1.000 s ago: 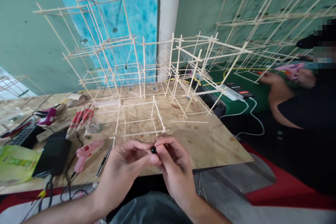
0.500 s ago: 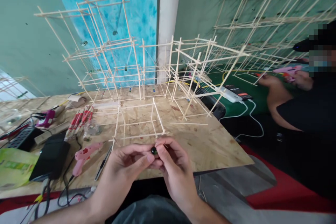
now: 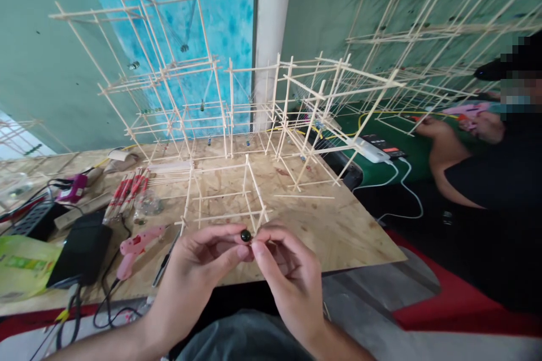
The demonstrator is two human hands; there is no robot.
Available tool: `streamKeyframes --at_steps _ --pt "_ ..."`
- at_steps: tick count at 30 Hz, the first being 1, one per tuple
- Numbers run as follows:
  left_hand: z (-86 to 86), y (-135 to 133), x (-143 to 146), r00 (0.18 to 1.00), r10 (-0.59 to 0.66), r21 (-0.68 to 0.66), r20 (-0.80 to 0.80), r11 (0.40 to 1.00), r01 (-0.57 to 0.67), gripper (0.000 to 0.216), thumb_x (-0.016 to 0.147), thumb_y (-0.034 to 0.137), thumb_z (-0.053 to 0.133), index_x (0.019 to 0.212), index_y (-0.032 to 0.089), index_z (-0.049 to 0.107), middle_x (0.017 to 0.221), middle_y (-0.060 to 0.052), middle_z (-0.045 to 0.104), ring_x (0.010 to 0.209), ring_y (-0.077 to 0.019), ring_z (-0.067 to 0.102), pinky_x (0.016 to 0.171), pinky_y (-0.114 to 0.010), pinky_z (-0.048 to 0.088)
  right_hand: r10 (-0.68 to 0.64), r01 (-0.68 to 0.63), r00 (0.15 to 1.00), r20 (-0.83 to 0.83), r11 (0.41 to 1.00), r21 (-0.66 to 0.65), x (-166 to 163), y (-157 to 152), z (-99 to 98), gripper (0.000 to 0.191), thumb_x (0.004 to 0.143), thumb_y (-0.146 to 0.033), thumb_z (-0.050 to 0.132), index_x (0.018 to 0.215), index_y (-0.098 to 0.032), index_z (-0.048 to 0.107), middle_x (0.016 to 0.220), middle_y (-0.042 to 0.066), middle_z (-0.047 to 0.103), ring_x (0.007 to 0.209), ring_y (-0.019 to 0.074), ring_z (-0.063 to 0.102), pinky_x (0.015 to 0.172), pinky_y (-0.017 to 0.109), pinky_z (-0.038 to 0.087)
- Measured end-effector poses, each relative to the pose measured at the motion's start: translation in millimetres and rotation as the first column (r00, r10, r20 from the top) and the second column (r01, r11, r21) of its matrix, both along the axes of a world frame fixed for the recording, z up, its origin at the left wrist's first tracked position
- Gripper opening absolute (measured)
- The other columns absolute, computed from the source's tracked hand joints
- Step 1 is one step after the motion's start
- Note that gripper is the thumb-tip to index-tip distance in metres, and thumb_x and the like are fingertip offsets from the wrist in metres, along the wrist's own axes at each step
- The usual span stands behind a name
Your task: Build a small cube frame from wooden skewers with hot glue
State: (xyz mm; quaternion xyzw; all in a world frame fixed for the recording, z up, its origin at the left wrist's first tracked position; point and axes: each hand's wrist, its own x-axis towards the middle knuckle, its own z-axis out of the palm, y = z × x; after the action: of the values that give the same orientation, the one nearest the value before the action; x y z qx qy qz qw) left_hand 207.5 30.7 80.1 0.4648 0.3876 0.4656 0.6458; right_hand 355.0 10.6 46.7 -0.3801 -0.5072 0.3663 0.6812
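Note:
A small, dark, shiny marble (image 3: 245, 235) sits at the fingertips of my left hand (image 3: 207, 259), between thumb and index finger. Beside it, my right hand (image 3: 285, 265) has thumb and index finger pinched together; whatever is between them is too small to make out. Both hands are close together above the front edge of the wooden board (image 3: 347, 237). Just beyond them stands a small open frame of wooden sticks (image 3: 224, 216) on the board.
Taller stick frames (image 3: 169, 73) stand behind. A pink glue gun (image 3: 138, 248), a black box (image 3: 82, 251), a craft knife (image 3: 165, 262) and bundled red-wrapped sticks (image 3: 129, 192) lie at left. At right, a co-worker's hand (image 3: 486, 124) holds another pink glue gun (image 3: 459, 110).
The marble shows more fully at my left fingertips and is slightly higher. My right fingers have shifted a little to the right, away from it.

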Motion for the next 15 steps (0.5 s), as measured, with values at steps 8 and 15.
streamKeyframes --at_steps 8,15 --pt "-3.9 0.5 1.8 0.999 0.031 -0.019 -0.019 0.999 -0.032 0.019 0.078 0.028 0.089 0.097 0.025 0.084 0.085 0.000 0.083 0.077 -0.0141 0.077 0.077 -0.021 0.062 0.016 -0.015 1.000 0.010 0.999 -0.046 0.4 -1.7 -0.1 0.009 0.096 -0.022 0.065 0.087 -0.023 0.067 0.083 0.000 0.065 0.073 0.0139 0.069 0.062 0.021 0.055" --pt "-2.8 -1.4 0.2 0.999 0.033 -0.040 -0.025 0.999 -0.034 0.018 0.080 0.030 0.088 0.097 0.024 0.083 0.086 0.000 0.082 0.078 -0.0132 0.074 0.079 -0.021 0.059 -0.016 0.023 0.990 0.141 0.999 -0.045 1.5 -4.2 -2.5 0.008 0.095 -0.023 0.066 0.087 -0.023 0.067 0.081 0.001 0.065 0.068 0.0138 0.062 0.061 0.025 0.053"
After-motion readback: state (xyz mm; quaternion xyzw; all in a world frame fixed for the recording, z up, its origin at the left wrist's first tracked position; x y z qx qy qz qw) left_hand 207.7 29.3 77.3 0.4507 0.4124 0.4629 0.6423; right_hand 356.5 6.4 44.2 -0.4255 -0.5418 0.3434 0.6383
